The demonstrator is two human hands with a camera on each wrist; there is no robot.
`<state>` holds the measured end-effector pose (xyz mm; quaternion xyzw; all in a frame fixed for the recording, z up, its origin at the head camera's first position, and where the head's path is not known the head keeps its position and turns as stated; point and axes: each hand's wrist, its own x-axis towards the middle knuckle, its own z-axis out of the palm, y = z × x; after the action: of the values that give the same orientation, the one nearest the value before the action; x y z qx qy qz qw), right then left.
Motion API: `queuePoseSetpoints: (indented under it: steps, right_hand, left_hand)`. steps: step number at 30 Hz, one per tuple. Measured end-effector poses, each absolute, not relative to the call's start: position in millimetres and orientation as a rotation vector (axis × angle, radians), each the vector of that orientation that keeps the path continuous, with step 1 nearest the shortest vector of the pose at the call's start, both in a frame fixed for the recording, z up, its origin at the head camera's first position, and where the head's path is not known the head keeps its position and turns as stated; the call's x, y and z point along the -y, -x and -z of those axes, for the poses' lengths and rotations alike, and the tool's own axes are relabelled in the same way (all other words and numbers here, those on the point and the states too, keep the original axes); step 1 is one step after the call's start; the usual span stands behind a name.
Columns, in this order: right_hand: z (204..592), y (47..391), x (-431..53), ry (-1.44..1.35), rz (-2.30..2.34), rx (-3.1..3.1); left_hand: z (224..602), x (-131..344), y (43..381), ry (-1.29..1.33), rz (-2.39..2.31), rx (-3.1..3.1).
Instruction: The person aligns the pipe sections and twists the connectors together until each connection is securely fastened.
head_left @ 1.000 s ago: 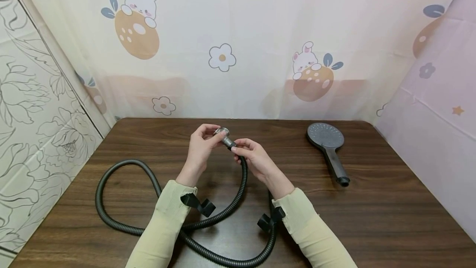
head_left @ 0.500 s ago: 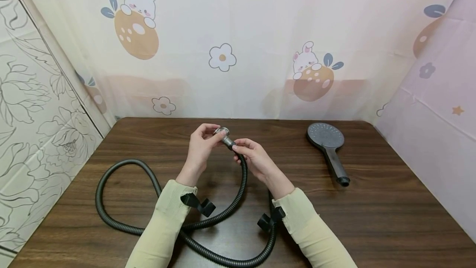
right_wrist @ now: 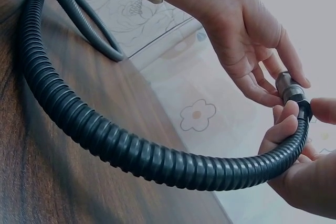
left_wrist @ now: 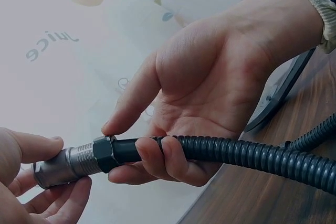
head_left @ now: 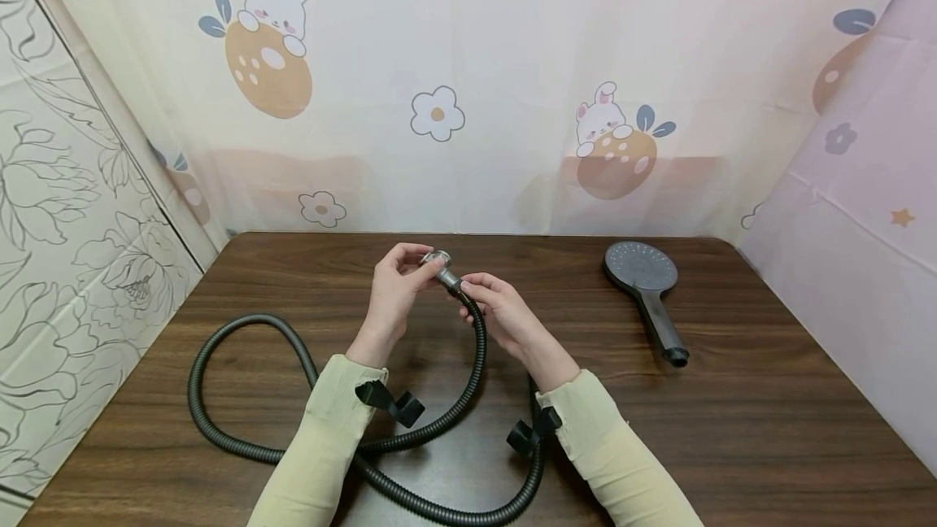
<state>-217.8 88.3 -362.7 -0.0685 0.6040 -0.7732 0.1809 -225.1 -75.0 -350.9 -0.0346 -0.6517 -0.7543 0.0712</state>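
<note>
A silver metal fitting (left_wrist: 51,170) with a threaded end is pinched between the thumb and fingers of my left hand (head_left: 391,295). Against its threads sits a black hex nut (left_wrist: 105,154) at the end of a ribbed black hose (left_wrist: 252,155). My right hand (head_left: 512,320) has its thumb on the nut, and its fingers curl round the smooth hose end behind it. Both hands are raised over the far middle of the table. From there the hose bends down toward me and loops across the wood.
A grey shower head (head_left: 641,268) lies face up at the back right of the brown wooden table (head_left: 747,413). The hose's wide loop (head_left: 196,385) spreads to the left, crossing under the left forearm. A patterned curtain (head_left: 505,39) hangs behind the table.
My right thumb has shifted slightly up and to the right at the nut. The left hand, the fitting and the shower head stay where they were.
</note>
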Motion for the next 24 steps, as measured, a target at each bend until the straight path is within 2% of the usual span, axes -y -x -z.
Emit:
queuePoseSetpoints:
  steps: [24]
  right_hand:
    - [365.8,217.9,-88.8,0.302,2.119,-1.751]
  left_hand:
    - [350.0,75.6,224.8,0.096,2.265,1.966]
